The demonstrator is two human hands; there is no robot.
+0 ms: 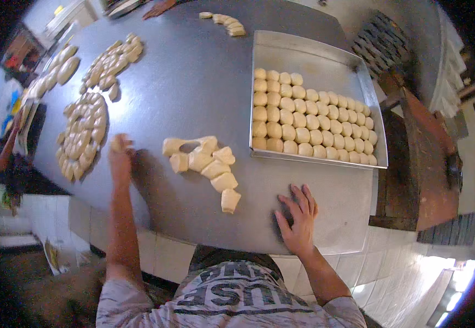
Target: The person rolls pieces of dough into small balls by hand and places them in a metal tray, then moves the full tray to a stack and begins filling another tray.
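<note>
My left hand is raised at the left of the metal table, close to a mound of small dough pieces. Motion smears its fingers, and a pale patch shows at them that I cannot make out for sure. My right hand rests on the table near its front edge, fingers spread and nothing in them. Between the hands lies a loose cluster of cut dough pieces, partly joined, trailing toward me. Beyond my right hand stands a rectangular metal tray, partly filled with rows of round dough balls.
More dough pieces lie in a heap and a row at the far left. A short line of dough sits at the far edge. Another person's hand touches the table's far side. A brown wooden cabinet stands at the right.
</note>
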